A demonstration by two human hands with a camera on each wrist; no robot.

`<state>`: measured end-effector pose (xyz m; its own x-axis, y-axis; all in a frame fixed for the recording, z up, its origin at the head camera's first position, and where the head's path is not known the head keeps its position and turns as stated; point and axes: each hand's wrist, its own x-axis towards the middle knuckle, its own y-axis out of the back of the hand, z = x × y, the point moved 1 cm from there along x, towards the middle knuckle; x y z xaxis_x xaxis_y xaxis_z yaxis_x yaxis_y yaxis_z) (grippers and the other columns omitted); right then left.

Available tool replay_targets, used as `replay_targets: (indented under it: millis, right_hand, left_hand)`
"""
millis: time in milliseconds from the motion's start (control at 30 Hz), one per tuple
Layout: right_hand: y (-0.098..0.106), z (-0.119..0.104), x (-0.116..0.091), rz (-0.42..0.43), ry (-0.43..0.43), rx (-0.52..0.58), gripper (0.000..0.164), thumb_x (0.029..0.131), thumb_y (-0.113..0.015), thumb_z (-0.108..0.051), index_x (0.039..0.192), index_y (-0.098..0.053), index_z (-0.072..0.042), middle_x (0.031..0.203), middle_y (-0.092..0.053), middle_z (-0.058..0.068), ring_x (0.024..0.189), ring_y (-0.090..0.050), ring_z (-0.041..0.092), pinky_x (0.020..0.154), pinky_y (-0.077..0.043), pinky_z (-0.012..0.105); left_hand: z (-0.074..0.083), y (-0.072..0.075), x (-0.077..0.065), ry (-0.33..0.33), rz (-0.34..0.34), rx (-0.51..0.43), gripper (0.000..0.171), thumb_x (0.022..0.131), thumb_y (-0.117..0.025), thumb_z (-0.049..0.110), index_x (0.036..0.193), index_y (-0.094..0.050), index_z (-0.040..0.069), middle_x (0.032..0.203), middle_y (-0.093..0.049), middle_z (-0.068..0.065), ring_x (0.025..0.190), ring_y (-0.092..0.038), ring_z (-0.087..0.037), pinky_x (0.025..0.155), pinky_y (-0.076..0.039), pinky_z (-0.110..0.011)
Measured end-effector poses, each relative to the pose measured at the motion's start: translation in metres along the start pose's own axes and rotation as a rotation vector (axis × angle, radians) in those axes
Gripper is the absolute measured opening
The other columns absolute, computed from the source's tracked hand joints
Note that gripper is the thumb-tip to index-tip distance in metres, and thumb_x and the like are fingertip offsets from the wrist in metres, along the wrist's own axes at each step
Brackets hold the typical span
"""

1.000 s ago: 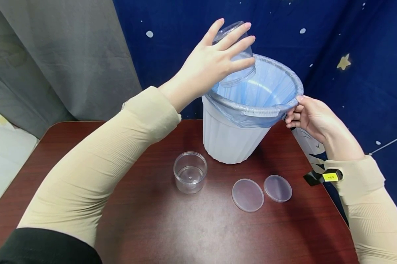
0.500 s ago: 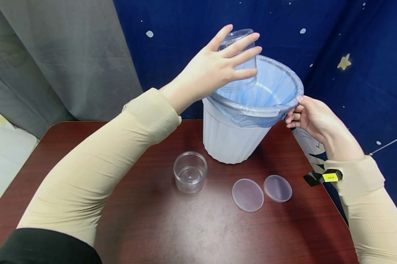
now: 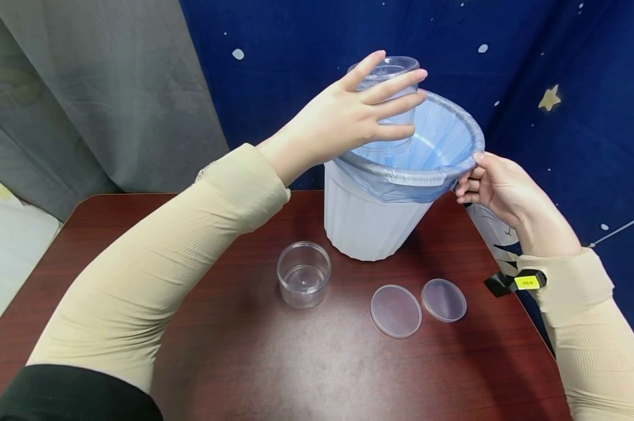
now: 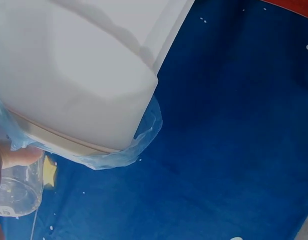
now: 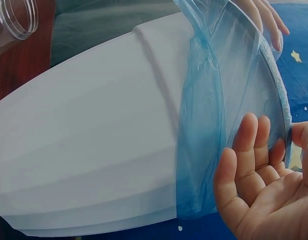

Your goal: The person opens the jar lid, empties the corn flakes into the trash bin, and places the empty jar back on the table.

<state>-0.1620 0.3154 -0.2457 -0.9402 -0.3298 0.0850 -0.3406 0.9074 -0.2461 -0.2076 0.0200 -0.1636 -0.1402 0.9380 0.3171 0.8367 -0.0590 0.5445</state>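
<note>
My left hand [image 3: 343, 114] grips a clear plastic jar [image 3: 393, 67] over the left side of the trash can [image 3: 372, 228]. The fingers spread along the jar; the thumb is mostly hidden in the head view. The jar's ringed end dips inside the blue bin liner [image 3: 443, 128], and its rounded other end points up. In the left wrist view, part of the jar [image 4: 18, 192] shows beside the lined rim. My right hand [image 3: 506, 190] pinches the can's right rim between thumb and fingers, over the liner; the can stands upright.
Another clear jar [image 3: 303, 280] stands lidless on the dark red table [image 3: 233, 356]. Two translucent round lids, one larger [image 3: 396, 311] and one smaller [image 3: 444, 300], lie in front of the can. A blue starry curtain [image 3: 296, 35] and a grey curtain [image 3: 127, 99] hang behind.
My left hand has moved down and to the right with the jar, which has gone from tilted to nearly vertical over the can. The right hand has kept its hold on the rim.
</note>
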Motion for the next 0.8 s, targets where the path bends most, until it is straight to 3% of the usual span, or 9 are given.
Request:
replay_targets:
  millis: [133,433,800]
  right_hand:
    - [-0.0004,-0.0003,0.0002,0.005,0.002,-0.007,0.021,0.102,-0.048,-0.018,0.09,-0.058,-0.003,0.072,-0.062,0.008,0.065,-0.063,0.02,0.063,-0.054,0.031]
    - [-0.0014,0.0002,-0.0001,0.011,0.0,-0.012,0.022,0.102,-0.046,-0.018,0.09,-0.059,-0.004,0.072,-0.062,0.008,0.065,-0.062,0.02,0.064,-0.054,0.031]
    - [-0.0009,-0.0002,0.0005,0.027,-0.008,-0.009,0.02,0.102,-0.047,-0.017,0.09,-0.058,-0.004,0.072,-0.061,0.008,0.064,-0.062,0.02,0.063,-0.053,0.032]
  left_hand:
    - [0.0012,0.0008,0.0002,-0.028,0.024,-0.006,0.055,0.097,-0.044,-0.005,0.139,-0.041,0.031,0.156,-0.023,-0.004,0.144,-0.012,-0.022,0.112,-0.011,-0.052]
    - [0.0027,0.0001,0.0003,-0.087,0.003,0.044,0.066,0.094,-0.047,-0.008,0.144,-0.04,0.036,0.156,-0.023,-0.003,0.144,-0.012,-0.022,0.112,-0.013,-0.051]
    - [-0.0005,-0.001,-0.0039,-0.048,-0.023,0.015,0.062,0.095,-0.05,-0.005,0.144,-0.04,0.033,0.156,-0.023,-0.005,0.144,-0.01,-0.025,0.111,-0.01,-0.053]
